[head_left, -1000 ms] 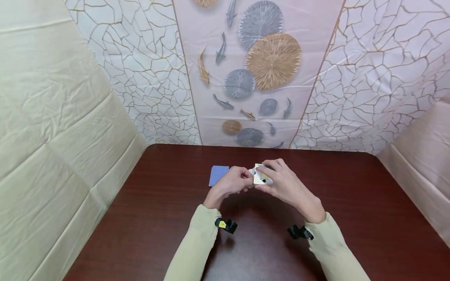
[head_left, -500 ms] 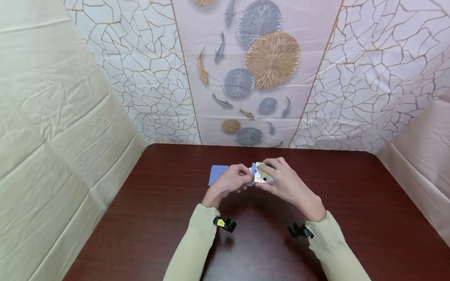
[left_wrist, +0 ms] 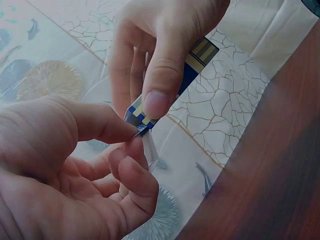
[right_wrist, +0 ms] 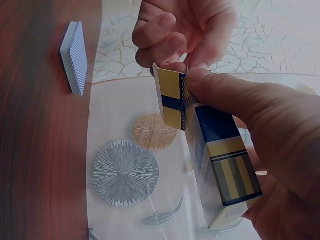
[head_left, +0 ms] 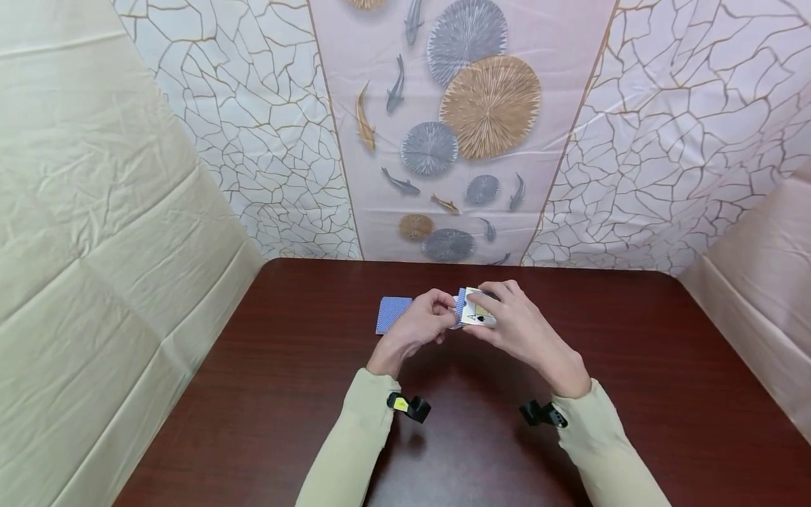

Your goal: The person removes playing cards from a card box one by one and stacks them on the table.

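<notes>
A playing-card box (head_left: 479,315) with a white, ace-printed face hangs above the table in my right hand (head_left: 526,336). In the right wrist view its side (right_wrist: 220,135) is navy and gold, and an end flap (right_wrist: 171,100) stands folded out. My right thumb (right_wrist: 225,92) presses near the flap's base. My left hand (head_left: 418,324) pinches the box's open end between thumb and index finger, as the left wrist view shows; its other fingers (left_wrist: 135,192) curl below. To the left, a stack of blue-backed cards (head_left: 391,315) lies on the table, partly behind my left hand.
The dark reddish-brown table (head_left: 304,394) spreads around both arms. Behind it hangs a patterned cloth (head_left: 393,141) with fish and round leaf prints. Pale cloth (head_left: 95,246) closes off the left side, and similar cloth the right.
Both hands and the card box have risen slightly, and the box has turned a little. More of a blue patterned part shows at its left end. The card stack has stayed put.
</notes>
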Available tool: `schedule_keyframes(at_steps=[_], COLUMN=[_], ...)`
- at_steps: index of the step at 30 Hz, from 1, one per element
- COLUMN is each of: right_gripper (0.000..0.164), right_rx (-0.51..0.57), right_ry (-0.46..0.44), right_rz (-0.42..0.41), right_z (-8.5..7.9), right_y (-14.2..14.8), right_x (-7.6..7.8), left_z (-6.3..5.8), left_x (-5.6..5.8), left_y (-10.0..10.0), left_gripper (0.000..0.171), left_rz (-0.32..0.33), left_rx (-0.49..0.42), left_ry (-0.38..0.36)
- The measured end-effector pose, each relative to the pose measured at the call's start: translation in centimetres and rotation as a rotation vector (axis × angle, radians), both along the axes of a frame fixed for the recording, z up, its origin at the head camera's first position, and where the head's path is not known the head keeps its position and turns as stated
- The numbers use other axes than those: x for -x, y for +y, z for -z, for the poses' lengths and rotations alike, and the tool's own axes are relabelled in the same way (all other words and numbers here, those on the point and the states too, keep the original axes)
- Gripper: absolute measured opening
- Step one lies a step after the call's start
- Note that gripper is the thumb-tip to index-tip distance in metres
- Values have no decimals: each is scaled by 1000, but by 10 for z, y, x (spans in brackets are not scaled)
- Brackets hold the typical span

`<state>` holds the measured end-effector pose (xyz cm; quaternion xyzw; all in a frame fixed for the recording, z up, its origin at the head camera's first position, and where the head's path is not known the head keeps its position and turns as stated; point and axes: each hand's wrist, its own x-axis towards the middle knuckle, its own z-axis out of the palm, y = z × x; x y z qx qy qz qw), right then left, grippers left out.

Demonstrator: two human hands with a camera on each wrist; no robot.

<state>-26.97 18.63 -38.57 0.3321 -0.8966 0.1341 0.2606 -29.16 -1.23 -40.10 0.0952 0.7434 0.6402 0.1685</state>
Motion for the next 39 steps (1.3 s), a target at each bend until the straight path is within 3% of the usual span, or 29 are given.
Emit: schedule_keyframes(at_steps=[9,24,39], right_gripper=[52,52,51], right_rx=[0,17,21], right_ry=[-17,-26,-28], right_rz=[21,41,46], right_z=[-1,-2,0], right_y=[4,5,6], right_x=[0,1,2], left_z=[-1,-2,-3], left_x=[2,2,2], left_y=[-2,-6,-11], left_gripper=[28,16,16], left_rz=[-36,-104,-105], left_rx=[-3,-4,-7], left_ry=[10,24,8])
